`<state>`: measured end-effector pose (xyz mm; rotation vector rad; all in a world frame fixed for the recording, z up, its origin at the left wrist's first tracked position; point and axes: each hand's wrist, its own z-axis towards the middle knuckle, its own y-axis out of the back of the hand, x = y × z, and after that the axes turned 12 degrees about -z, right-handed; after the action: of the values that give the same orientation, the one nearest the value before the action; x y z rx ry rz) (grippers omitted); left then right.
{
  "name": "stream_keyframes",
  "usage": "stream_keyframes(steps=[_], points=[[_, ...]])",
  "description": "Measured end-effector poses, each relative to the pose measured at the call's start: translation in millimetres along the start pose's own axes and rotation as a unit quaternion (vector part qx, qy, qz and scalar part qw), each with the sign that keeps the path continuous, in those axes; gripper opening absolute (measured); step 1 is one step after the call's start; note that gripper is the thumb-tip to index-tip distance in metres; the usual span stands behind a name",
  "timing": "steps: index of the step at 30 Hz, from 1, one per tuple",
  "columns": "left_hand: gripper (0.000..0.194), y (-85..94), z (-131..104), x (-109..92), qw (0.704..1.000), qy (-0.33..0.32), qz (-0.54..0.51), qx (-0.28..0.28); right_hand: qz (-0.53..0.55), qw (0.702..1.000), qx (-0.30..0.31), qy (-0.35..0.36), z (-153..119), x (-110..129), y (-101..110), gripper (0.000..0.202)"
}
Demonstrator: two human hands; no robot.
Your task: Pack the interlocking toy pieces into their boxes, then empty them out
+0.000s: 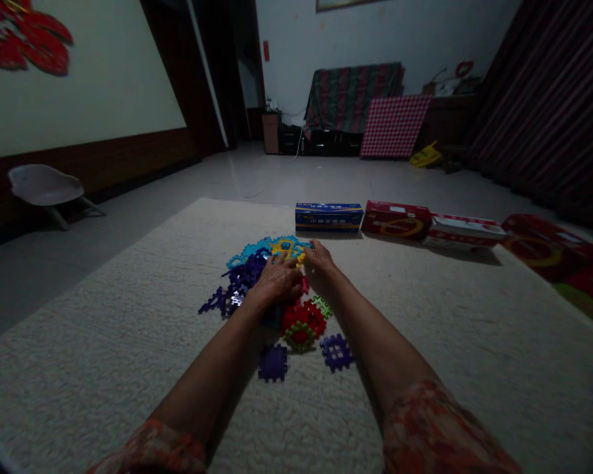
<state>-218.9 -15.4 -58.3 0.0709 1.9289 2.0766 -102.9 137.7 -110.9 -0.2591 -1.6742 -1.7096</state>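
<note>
A pile of notched plastic pieces lies on the cream textured mat (128, 289). My left hand (279, 280) rests over the middle of the pile, palm down with its fingers apart, next to dark purple pieces (247, 273). At the pile's far right edge, my right hand (320, 258) touches the yellow and light blue pieces (284, 247); what lies under its fingertips is too small to tell. Nearer to me are red pieces (306, 317), a green ring-like piece (300, 337), a solid purple square (273, 362) and a purple window-shaped square (337, 352).
Beyond the pile stand a blue box (329, 217), a red box (396, 220) and a red-and-white box (467, 232). More red packages (553, 247) lie at the right. A pale small chair (47, 185) is on the floor at the left.
</note>
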Motion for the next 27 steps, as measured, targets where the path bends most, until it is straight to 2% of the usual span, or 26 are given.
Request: stream_keyframes(steps=[4, 7, 10, 12, 15, 18, 21, 24, 27], points=[[0.025, 11.8, -12.8, 35.5, 0.997, 0.075, -0.004, -0.014, 0.147, 0.989, 0.021, 0.008, -8.6, 24.8, -2.7, 0.041], [0.025, 15.4, -14.1, 37.1, 0.992, 0.094, -0.043, -0.067, 0.233, 0.972, -0.014, -0.006, -20.2, 21.1, 8.6, 0.043], [0.026, 7.2, -8.3, 3.7, 0.992, 0.015, -0.087, -0.092, 0.279, 0.956, -0.071, -0.05, -35.9, -4.4, 27.7, 0.047], [0.029, -3.9, -5.8, -30.6, 0.991, -0.047, -0.109, -0.055, 0.305, 0.941, -0.113, -0.091, -49.4, -27.8, 40.6, 0.046], [0.041, -21.6, -10.3, -78.0, 0.987, -0.099, -0.127, 0.023, 0.339, 0.913, -0.18, -0.139, -72.3, -60.3, 52.4, 0.044], [0.046, -32.2, -22.0, -100.4, 0.982, -0.133, -0.111, 0.071, 0.327, 0.91, -0.215, -0.134, -92.3, -79.6, 51.6, 0.042], [0.04, -33.3, -33.2, -94.3, 0.987, -0.135, -0.072, 0.055, 0.278, 0.93, -0.221, -0.099, -105.2, -83.6, 43.2, 0.04], [0.034, -29.4, -40.0, -71.0, 0.992, -0.103, -0.062, 0.034, 0.166, 0.964, -0.203, -0.032, -112.8, -77.3, 35.7, 0.039], [0.026, -26.0, -43.4, -45.8, 0.995, -0.068, -0.065, 0.017, 0.015, 0.987, -0.154, 0.051, -118.2, -67.8, 32.8, 0.033]])
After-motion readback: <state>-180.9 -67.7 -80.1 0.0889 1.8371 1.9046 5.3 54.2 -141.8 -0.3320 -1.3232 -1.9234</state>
